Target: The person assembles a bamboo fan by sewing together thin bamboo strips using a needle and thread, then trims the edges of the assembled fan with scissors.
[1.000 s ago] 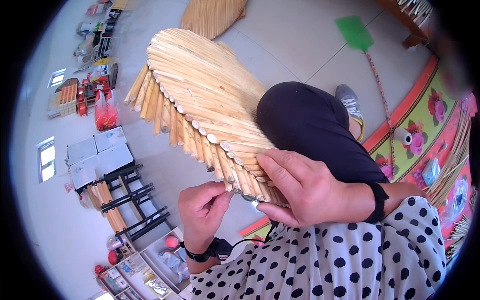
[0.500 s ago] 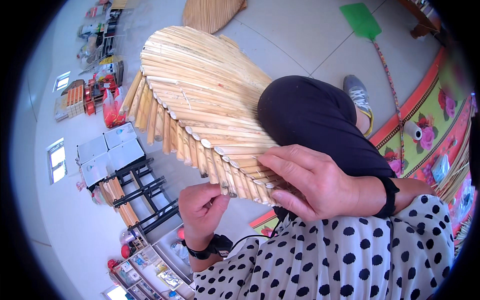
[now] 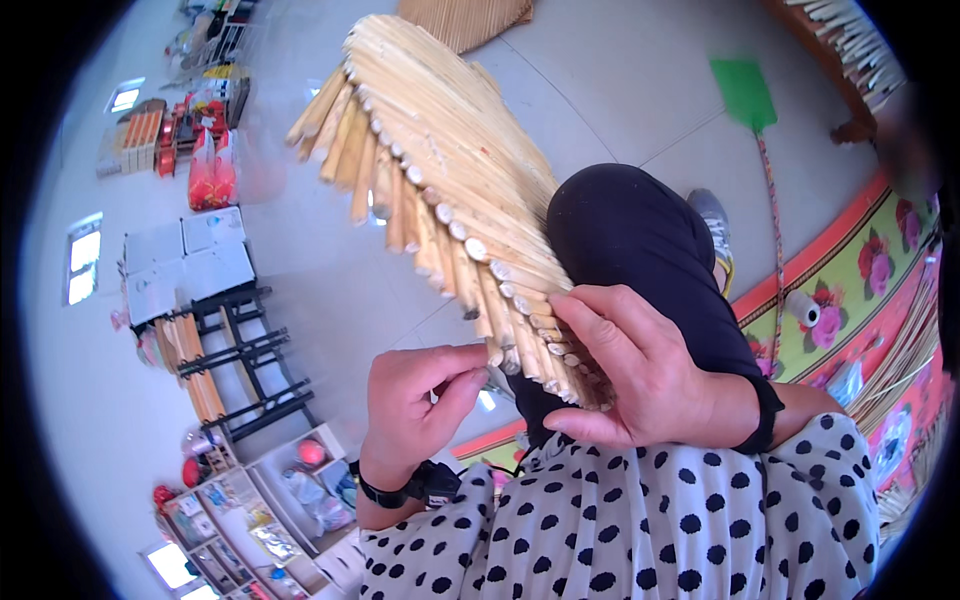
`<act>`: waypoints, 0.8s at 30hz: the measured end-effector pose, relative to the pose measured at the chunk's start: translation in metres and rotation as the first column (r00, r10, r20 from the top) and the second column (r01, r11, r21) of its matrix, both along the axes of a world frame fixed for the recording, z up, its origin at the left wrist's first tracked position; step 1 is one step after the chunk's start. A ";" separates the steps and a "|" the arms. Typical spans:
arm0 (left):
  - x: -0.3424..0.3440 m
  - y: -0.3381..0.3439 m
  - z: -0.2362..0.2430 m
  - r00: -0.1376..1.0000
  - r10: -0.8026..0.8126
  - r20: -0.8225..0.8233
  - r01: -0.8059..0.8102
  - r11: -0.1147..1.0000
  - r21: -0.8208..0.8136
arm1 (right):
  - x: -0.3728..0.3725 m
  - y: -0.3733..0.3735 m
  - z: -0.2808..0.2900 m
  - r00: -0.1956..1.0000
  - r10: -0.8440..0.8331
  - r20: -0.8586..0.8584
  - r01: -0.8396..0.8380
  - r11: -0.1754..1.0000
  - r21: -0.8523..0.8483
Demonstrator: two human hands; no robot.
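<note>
A panel of pale yellow reed stalks (image 3: 450,130), laid side by side and rounded at its far end, leans against my bent right knee. Along its left edge runs a row of cut stalk ends, with shorter stalks slanting out beneath. My left hand (image 3: 412,405) pinches thumb and forefinger at the tip of a lower stalk near the panel's near end. My right hand (image 3: 650,375) grips the near right corner, fingers on top and thumb by the lower edge. Any thread at the fingertips is too small to make out.
A second stalk panel (image 3: 465,20) lies on the tiled floor ahead. To the right are a green fly swatter (image 3: 745,95), a white spool (image 3: 802,308), a flowered mat (image 3: 850,290) and loose stalks (image 3: 905,350). Black-legged furniture (image 3: 235,350) and shelves (image 3: 230,520) stand left.
The panel has tilted more steeply, its left edge turning toward me and its far end shifting right. My left hand has moved right with it; my right hand keeps its grip.
</note>
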State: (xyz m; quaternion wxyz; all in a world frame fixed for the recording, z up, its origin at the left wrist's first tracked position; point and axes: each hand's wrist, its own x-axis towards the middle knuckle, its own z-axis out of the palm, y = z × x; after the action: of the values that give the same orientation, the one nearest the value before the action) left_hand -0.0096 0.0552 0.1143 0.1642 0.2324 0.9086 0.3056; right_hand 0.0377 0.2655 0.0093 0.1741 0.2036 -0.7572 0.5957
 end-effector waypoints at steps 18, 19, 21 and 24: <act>0.017 -0.001 -0.006 0.976 0.179 0.124 -0.197 0.969 0.148 | 0.006 -0.013 0.005 0.998 -0.065 0.024 0.064 0.997 0.050; 0.018 0.001 -0.006 0.975 0.190 0.117 -0.206 0.968 0.147 | 0.006 -0.012 0.006 0.998 -0.064 0.026 0.063 0.997 0.050; 0.020 0.003 -0.006 0.970 0.213 0.119 -0.228 0.965 0.127 | 0.005 -0.011 0.005 0.998 -0.065 0.023 0.064 0.997 0.041; 0.025 0.009 -0.005 0.957 0.266 0.112 -0.278 0.955 0.104 | 0.003 -0.010 0.003 0.998 -0.059 0.012 0.059 0.998 0.015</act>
State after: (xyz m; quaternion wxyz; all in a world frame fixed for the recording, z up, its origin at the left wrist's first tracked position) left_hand 0.0149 0.0643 0.1098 0.1500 0.0994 0.9032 0.3897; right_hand 0.0409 0.2558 0.0120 0.1855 0.1789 -0.7681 0.5861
